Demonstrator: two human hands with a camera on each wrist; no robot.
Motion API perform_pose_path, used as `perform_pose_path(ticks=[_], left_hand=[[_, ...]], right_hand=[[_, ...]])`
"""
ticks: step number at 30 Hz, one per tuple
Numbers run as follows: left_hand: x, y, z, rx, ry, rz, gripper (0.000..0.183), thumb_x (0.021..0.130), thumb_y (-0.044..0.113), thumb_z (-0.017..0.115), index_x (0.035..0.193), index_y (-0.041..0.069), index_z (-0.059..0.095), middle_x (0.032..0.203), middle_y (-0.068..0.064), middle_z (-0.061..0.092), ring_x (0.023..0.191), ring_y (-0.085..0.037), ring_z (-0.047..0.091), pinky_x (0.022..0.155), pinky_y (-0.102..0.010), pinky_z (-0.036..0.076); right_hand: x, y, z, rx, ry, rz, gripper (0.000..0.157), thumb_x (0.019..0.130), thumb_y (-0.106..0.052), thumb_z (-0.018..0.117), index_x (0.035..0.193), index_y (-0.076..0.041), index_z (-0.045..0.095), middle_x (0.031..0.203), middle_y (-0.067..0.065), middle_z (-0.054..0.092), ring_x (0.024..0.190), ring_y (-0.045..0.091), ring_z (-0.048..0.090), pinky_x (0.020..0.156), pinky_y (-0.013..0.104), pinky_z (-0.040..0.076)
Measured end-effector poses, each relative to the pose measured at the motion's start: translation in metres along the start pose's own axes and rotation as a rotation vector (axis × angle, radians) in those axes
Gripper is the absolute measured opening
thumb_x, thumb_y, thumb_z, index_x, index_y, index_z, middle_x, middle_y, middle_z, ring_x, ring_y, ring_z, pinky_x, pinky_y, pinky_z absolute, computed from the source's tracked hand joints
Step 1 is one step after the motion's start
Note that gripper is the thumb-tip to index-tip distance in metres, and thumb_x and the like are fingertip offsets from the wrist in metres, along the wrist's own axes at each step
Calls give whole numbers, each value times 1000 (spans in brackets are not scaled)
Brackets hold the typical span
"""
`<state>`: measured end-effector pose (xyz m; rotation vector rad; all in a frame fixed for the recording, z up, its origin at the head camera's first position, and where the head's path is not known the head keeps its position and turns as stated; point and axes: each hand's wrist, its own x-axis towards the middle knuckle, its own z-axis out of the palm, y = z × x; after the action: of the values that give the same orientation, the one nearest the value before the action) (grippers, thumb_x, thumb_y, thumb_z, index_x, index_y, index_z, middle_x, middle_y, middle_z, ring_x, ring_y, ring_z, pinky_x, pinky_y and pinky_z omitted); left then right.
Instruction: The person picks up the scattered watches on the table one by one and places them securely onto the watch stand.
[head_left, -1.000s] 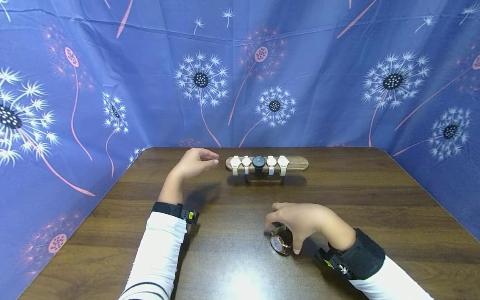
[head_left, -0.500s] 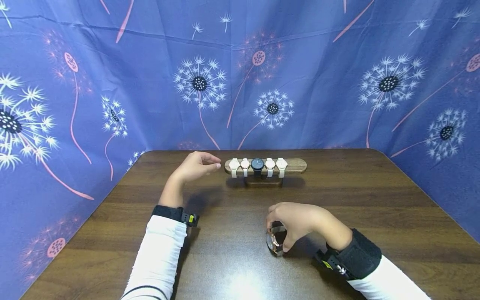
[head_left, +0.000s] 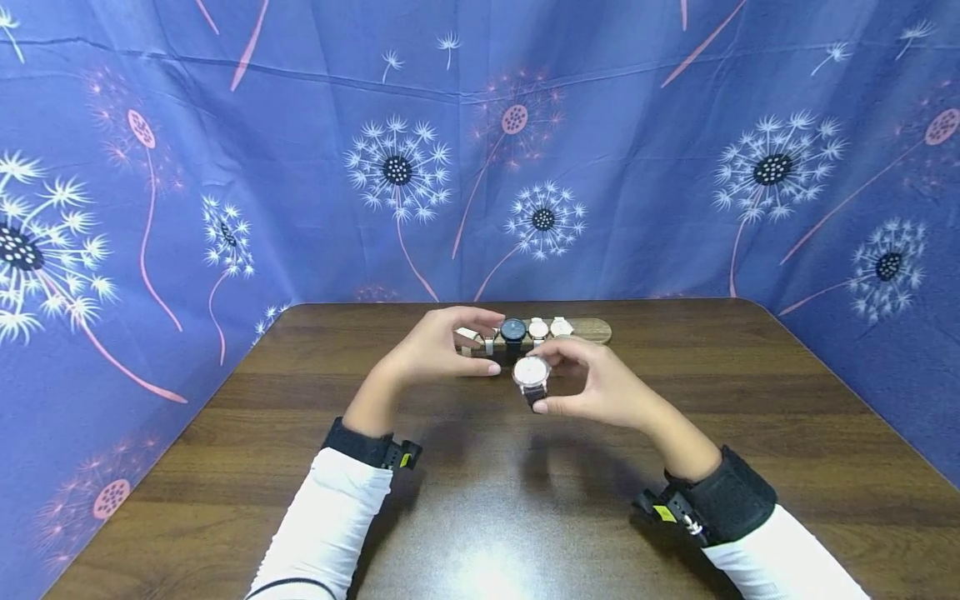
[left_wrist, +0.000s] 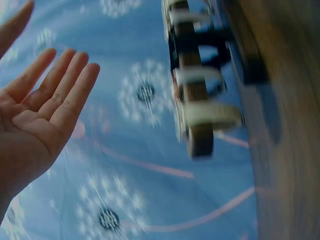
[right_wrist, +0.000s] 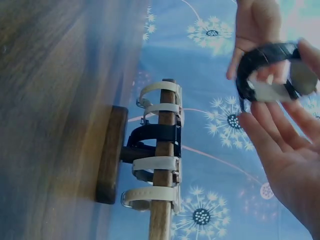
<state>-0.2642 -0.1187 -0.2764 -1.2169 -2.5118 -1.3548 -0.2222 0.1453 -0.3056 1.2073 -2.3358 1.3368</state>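
Observation:
My right hand [head_left: 600, 383] pinches a wristwatch [head_left: 532, 372] with a pale dial and a dark strap, raised over the table. In the right wrist view the watch's dark strap [right_wrist: 262, 56] forms a closed loop between the thumb and fingers. My left hand [head_left: 438, 354] hovers just left of it, fingers extended, holding nothing; the left wrist view shows its open palm [left_wrist: 30, 130]. Behind both hands stands a wooden watch stand [head_left: 596, 331]. Several watches sit round its bar, among them a black watch [head_left: 513, 331] in the middle. My left fingers hide part of the leftmost ones.
The brown wooden table [head_left: 225, 450] spreads under both arms, its far edge meeting a blue dandelion-patterned cloth [head_left: 315, 167]. The stand's bar rests on a raised wooden base [right_wrist: 112, 155]. A bare stretch of bar [right_wrist: 160, 220] lies past the cream-strapped watch at the right end.
My right hand has gripped the wristwatch, lifted it off the table and carried it forward, turning its dial toward me. The left hand has moved right, in front of the stand.

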Motion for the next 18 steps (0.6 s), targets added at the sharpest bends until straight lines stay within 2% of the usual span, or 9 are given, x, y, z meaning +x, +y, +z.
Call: perform_pose_path(ticks=[4, 7, 10, 13, 18], left_hand=[[2, 11, 21, -8, 4, 113, 79, 69, 15, 90, 138, 6, 52, 134, -7, 52, 119, -23, 55, 90, -36, 54], [5, 16, 36, -49, 17, 142, 87, 67, 14, 91, 142, 5, 47, 141, -8, 44, 122, -24, 50, 91, -35, 54], [7, 19, 47, -96, 50, 133, 81, 70, 10, 89, 139, 2, 47, 140, -11, 45, 119, -26, 54, 89, -31, 54], [9, 21, 54, -144, 93, 123, 68, 72, 3, 86, 131, -4, 52, 130, -16, 53, 110, -30, 62, 84, -29, 56], [9, 21, 57, -166, 133, 138, 55, 74, -1, 83, 122, -8, 57, 116, -19, 60, 97, -29, 67, 79, -29, 58]], right_hand=[[2, 2, 0, 67, 157, -14, 56, 69, 5, 85, 119, 3, 60, 114, 10, 59, 104, 13, 59, 91, 28, 53], [3, 2, 0, 136, 233, -45, 58, 69, 15, 80, 122, 7, 57, 119, 13, 55, 107, 14, 57, 93, 26, 51], [4, 3, -1, 241, 263, -63, 59, 70, 22, 74, 123, 11, 52, 119, 14, 54, 107, 15, 58, 93, 26, 51], [4, 2, -1, 333, 267, -79, 57, 71, 24, 70, 124, 14, 50, 120, 12, 56, 109, 16, 58, 94, 26, 50], [4, 1, -2, 370, 258, -81, 57, 72, 24, 69, 125, 15, 50, 122, 12, 57, 111, 17, 58, 96, 27, 49]])
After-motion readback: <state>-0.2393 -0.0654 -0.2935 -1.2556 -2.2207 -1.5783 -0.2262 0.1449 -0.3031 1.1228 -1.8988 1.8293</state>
